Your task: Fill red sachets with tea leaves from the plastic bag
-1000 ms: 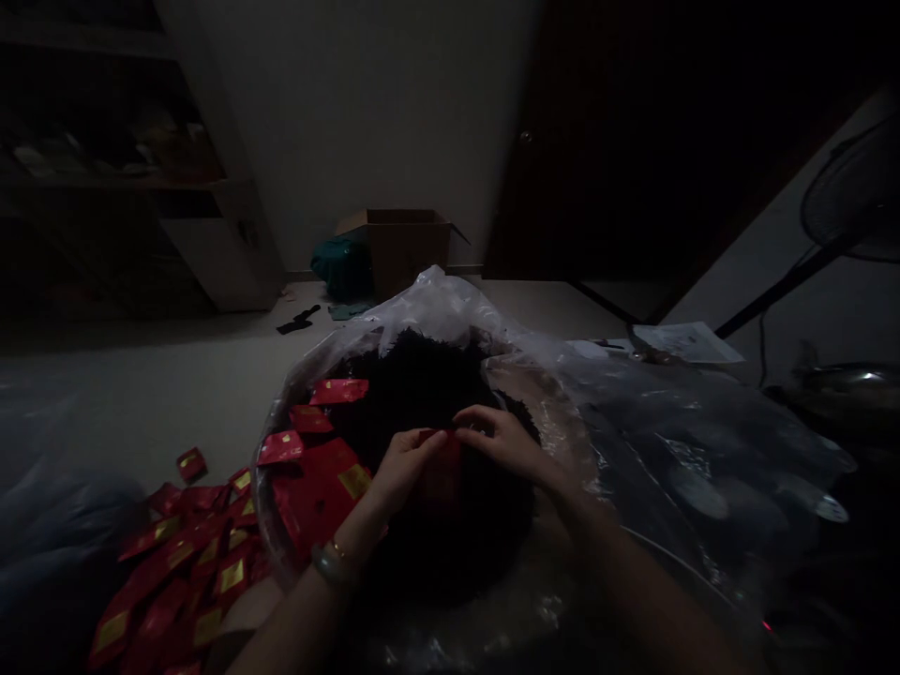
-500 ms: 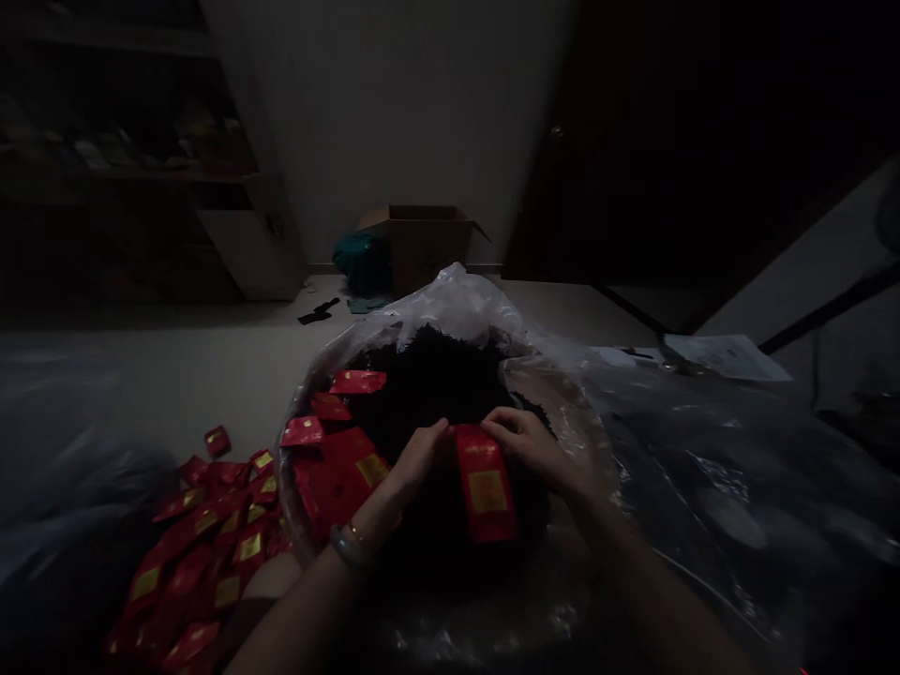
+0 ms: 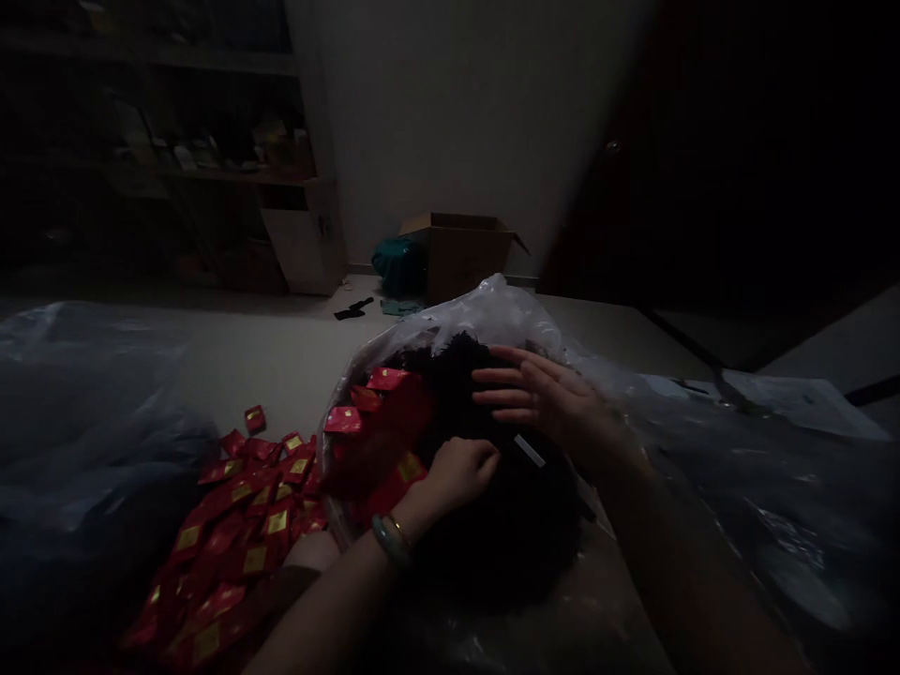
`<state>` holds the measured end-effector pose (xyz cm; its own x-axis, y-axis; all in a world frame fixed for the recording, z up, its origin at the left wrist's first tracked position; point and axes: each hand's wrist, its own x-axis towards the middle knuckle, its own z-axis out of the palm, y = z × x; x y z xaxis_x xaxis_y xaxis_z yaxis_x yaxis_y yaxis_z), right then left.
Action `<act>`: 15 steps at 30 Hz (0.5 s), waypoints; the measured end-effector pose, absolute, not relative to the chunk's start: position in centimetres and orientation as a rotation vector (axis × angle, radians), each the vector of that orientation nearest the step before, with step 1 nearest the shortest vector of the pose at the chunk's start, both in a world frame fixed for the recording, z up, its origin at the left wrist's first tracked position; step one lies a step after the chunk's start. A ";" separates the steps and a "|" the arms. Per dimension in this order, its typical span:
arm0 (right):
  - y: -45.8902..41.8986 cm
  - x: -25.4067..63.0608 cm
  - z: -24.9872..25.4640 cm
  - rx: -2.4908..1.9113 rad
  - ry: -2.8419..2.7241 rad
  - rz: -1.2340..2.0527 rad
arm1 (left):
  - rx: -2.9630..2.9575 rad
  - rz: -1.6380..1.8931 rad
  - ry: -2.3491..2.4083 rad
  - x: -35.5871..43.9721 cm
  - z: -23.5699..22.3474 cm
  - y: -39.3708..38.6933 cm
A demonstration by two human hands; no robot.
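Note:
My left hand [image 3: 460, 469] is curled closed over a heap of loose black material [image 3: 506, 525]. Its fingers face away, so anything inside them is hidden. Opposite it, my right hand [image 3: 548, 398] is open, fingers stretched left above the heap, holding nothing. A small white strip [image 3: 530, 451] lies on the black material just below the right hand. The heap sits in a round container lined with clear plastic [image 3: 502, 309]. Red packets with gold labels lie along its left side, among them a bright one [image 3: 343, 419]; a blurred dark-red shape [image 3: 404, 422] shows near them.
Many red packets [image 3: 260, 525] are piled on the floor left of the container. Clear plastic bags lie at the left [image 3: 91, 403] and right [image 3: 766, 497]. An open cardboard box [image 3: 468, 258] and a teal bag [image 3: 398, 265] stand by the wall. The room is dim.
The red packet held between both hands has left them. My right hand has opened and stretched out over the heap, my left has curled, and the white strip now shows. The view has shifted left.

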<state>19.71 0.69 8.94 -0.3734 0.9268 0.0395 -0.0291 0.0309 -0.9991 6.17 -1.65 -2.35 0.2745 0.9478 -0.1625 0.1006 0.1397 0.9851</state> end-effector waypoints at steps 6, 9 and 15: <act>2.9 19.1 2.3 -1.177 -1.426 1.529 | 2.058 0.288 2.001 2.3 0.8 -0.4; 3.1 20.7 -2.5 -1.401 -1.485 1.462 | 2.051 0.041 2.248 -0.7 1.8 0.0; 1.7 22.8 -6.3 -1.364 -1.856 1.099 | 1.856 -0.264 2.164 -3.0 2.2 0.5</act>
